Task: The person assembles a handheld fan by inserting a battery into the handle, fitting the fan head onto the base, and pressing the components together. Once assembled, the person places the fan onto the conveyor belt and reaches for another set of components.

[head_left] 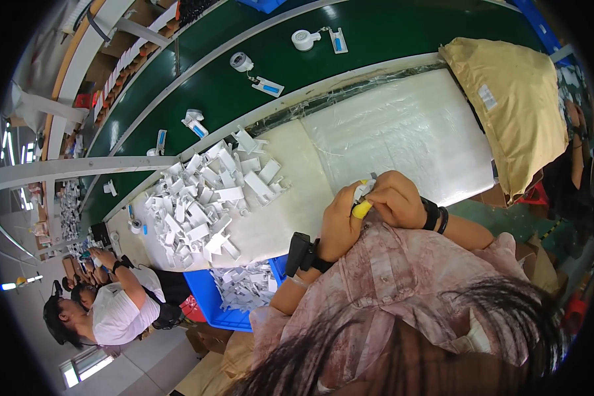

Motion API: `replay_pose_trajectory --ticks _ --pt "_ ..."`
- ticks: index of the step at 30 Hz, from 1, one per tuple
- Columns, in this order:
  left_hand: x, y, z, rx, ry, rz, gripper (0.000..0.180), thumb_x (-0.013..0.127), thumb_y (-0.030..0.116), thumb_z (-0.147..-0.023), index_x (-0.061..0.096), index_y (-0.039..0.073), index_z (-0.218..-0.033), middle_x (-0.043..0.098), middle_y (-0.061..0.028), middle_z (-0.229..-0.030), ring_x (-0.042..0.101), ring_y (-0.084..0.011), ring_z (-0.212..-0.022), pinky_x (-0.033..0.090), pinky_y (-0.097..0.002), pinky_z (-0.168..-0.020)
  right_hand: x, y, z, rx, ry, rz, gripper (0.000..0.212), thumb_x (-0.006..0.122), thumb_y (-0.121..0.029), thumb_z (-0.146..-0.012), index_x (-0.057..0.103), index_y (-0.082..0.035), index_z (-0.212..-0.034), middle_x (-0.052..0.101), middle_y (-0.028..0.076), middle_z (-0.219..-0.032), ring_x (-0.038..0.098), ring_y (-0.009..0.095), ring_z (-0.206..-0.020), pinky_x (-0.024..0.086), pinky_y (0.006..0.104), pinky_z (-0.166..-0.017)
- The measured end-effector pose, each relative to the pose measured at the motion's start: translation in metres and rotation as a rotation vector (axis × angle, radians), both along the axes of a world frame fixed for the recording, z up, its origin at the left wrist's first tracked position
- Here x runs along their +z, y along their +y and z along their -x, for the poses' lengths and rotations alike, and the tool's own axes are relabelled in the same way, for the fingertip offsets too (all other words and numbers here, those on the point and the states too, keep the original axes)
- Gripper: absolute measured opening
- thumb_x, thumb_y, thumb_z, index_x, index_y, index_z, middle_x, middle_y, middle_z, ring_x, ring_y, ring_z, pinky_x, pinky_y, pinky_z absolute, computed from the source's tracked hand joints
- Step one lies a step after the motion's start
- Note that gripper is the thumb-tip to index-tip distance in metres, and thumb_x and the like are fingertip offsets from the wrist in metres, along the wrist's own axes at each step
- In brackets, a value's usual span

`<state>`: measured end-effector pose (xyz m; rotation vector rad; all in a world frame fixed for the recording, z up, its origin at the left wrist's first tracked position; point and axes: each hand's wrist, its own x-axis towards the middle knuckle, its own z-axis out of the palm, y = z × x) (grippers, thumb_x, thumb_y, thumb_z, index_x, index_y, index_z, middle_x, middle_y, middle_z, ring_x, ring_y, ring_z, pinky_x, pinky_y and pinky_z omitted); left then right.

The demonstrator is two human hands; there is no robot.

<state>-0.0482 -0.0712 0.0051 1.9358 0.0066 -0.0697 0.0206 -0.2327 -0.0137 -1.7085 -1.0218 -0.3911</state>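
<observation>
Closest in, dark hair and a pink mottled shirt (402, 277) filling the lower frame. Just above, left hand (342, 224) and right hand (396, 198) brought together over the near edge of the white padded worktop (297, 204), fingers of both curled tight around a small white plastic part (363, 190). Only a sliver of that part showing between the fingertips: pale, glossy, hard-edged, shape mostly hidden. A yellow finger cot (362, 209) on a left fingertip pressed right under it. A black wrist device (298, 252) strapped on the left wrist, dark bands (435, 215) on the right. Below and left of the left forearm, a blue bin (208, 303) holding more white pieces. Further out on the worktop, well to the left of the hands, a heap of white angular plastic parts (204, 201), tumbled loosely. To the right, a sheet of clear film (396, 132) over the pad and a tan cloth bundle (508, 99). Beyond, a green conveyor belt (211, 92) carrying spaced round white units with blue-marked tags (254, 69). At far left, another person in a white top (115, 310) bent over the same line.
</observation>
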Motion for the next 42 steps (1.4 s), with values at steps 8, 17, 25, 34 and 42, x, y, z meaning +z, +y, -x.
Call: replay_pose_trajectory --ticks 8,17,25,34,42 --pt "0.001 0.006 0.002 0.051 0.247 0.15 0.032 0.053 0.015 -0.096 0.052 0.0 -0.124 0.062 -0.0098 -0.087 0.063 -0.0172 -0.075 0.051 -0.0294 -0.068 0.003 0.006 -0.004 0.011 0.026 0.02 0.017 0.071 -0.001 -0.074 0.064 -0.005 -0.088 0.057 0.01 -0.078 0.055 0.027 -0.066 0.044 0.0349 -0.058" --pt "-0.008 0.0 0.01 -0.026 0.16 0.621 0.045 0.056 0.016 -0.097 0.039 0.002 -0.136 0.059 -0.0036 -0.092 0.055 -0.0067 -0.071 0.046 -0.0232 -0.063 0.018 -0.006 -0.012 0.177 -0.084 0.008 0.021 0.069 -0.001 -0.071 0.065 -0.006 -0.091 0.06 0.006 -0.082 0.059 0.024 -0.07 0.047 0.0344 -0.061" --pt "0.0 0.005 0.01 -0.082 -0.005 0.201 0.058 0.063 0.024 -0.091 0.037 0.001 -0.137 0.058 -0.0202 -0.122 0.059 -0.0326 -0.11 0.046 -0.0359 -0.092 0.024 -0.01 -0.01 0.226 -0.12 0.003 0.024 0.069 0.0 -0.071 0.063 -0.002 -0.094 0.06 0.007 -0.085 0.06 0.025 -0.073 0.049 0.0353 -0.064" --pt "0.006 0.003 0.011 -0.092 -0.029 0.147 0.053 0.059 0.019 -0.093 0.039 -0.001 -0.138 0.051 -0.0234 -0.131 0.052 -0.0384 -0.119 0.042 -0.0388 -0.098 0.024 -0.013 -0.009 0.241 -0.114 0.017 0.023 0.069 0.0 -0.073 0.063 -0.001 -0.095 0.059 0.008 -0.083 0.059 0.026 -0.072 0.047 0.035 -0.063" --pt "-0.004 -0.001 0.013 -0.041 -0.166 0.082 0.051 0.056 0.021 -0.095 0.041 -0.001 -0.138 0.059 -0.0173 -0.123 0.06 -0.0236 -0.106 0.045 -0.0333 -0.093 0.023 -0.014 -0.008 0.242 -0.085 0.054 0.027 0.069 -0.001 -0.069 0.063 -0.002 -0.096 0.059 0.008 -0.083 0.058 0.026 -0.072 0.047 0.0355 -0.063"
